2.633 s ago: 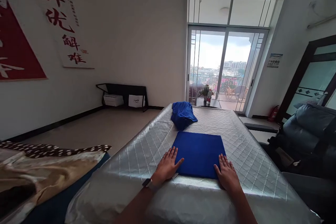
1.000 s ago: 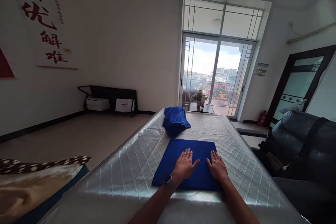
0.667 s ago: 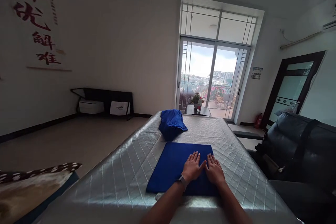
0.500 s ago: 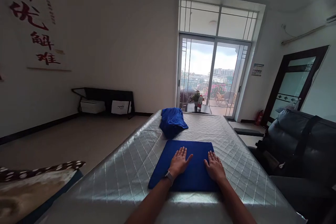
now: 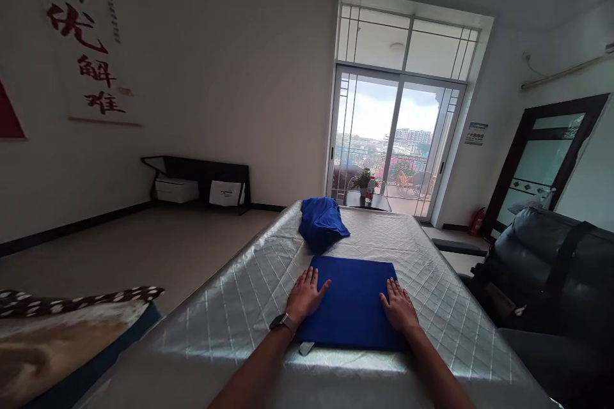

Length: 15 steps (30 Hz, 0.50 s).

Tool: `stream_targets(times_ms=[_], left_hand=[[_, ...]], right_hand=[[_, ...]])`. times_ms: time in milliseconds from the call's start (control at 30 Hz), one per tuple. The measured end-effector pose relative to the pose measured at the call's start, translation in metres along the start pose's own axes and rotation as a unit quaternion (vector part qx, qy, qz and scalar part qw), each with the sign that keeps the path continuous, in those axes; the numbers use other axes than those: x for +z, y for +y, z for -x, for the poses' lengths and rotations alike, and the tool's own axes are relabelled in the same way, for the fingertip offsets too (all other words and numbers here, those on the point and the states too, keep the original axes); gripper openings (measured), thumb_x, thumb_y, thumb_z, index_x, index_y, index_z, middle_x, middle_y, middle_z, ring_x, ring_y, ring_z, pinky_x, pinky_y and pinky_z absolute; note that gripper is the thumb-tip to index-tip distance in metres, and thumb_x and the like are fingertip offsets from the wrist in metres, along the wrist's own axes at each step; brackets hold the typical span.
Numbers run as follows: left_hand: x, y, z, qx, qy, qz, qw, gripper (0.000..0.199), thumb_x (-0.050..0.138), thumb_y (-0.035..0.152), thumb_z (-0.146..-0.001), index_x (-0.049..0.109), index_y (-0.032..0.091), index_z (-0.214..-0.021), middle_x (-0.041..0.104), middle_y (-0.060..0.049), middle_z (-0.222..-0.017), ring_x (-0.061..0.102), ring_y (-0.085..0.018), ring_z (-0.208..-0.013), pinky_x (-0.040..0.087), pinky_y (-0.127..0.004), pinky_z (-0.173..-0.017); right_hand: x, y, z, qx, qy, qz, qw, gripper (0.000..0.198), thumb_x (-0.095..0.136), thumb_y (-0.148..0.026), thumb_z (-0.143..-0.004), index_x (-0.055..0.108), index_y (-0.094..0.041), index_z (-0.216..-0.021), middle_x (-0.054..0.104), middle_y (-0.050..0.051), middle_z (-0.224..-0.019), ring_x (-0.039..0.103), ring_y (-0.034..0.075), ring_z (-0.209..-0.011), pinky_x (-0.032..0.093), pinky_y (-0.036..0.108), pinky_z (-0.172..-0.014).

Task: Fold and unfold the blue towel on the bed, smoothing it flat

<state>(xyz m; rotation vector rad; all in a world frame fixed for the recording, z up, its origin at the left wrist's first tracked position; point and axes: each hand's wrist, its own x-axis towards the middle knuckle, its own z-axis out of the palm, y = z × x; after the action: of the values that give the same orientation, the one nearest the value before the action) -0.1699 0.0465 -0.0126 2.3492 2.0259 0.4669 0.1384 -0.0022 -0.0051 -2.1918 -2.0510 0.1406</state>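
A flat, neatly folded blue cloth lies on the silver quilted table cover. My left hand rests open on its left edge, fingers stretched forward and thumb apart. Along the right edge lies my right hand, also open with its fingers flat. A watch is on my left wrist. A small pale tag shows at the cloth's near left corner. Beyond the folded piece sits a crumpled blue cloth.
A black padded chair stands close on the right. At the lower left is a patterned cushion or blanket. Past the far end, a small table holds a potted plant and a bottle.
My left hand has slid left from the cloth's middle to its left edge. My right hand stays near the right edge. The tag has come into sight, and the view has shifted slightly.
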Motion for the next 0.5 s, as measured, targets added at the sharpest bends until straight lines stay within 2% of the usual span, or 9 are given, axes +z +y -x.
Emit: stream_targets(times_ms=[233,400,500], left_hand=[[0.005,-0.002,0.000,-0.007,0.020,-0.005,1.000,0.093,0.009,0.070,-0.098,0.036,0.001,-0.154,0.032,-0.021,-0.162,0.029,-0.031,-0.151,0.023,-0.045,-0.122],[0.007,-0.003,-0.002,-0.005,0.024,0.002,1.000,0.090,0.012,0.069,-0.098,0.038,0.003,-0.153,0.034,-0.020,-0.161,0.030,-0.031,-0.151,0.024,-0.045,-0.122],[0.009,-0.004,-0.002,-0.005,0.033,0.010,0.999,0.089,0.012,0.069,-0.098,0.040,0.005,-0.153,0.035,-0.019,-0.161,0.031,-0.031,-0.150,0.025,-0.046,-0.122]], right_hand=[[-0.010,-0.002,-0.007,0.002,-0.045,0.025,0.999,0.075,0.018,-0.054,-0.100,0.015,-0.011,-0.161,0.014,0.008,-0.169,0.010,0.020,-0.156,0.005,0.040,-0.125],[-0.011,-0.002,-0.022,0.007,-0.007,0.009,1.000,0.079,0.016,-0.058,-0.100,0.014,-0.009,-0.161,0.011,0.007,-0.169,0.006,0.020,-0.156,0.006,0.038,-0.126],[-0.012,-0.003,-0.038,-0.014,-0.016,0.007,1.000,0.077,0.016,-0.058,-0.100,0.016,-0.010,-0.161,0.014,0.006,-0.169,0.007,0.019,-0.156,0.005,0.038,-0.126]])
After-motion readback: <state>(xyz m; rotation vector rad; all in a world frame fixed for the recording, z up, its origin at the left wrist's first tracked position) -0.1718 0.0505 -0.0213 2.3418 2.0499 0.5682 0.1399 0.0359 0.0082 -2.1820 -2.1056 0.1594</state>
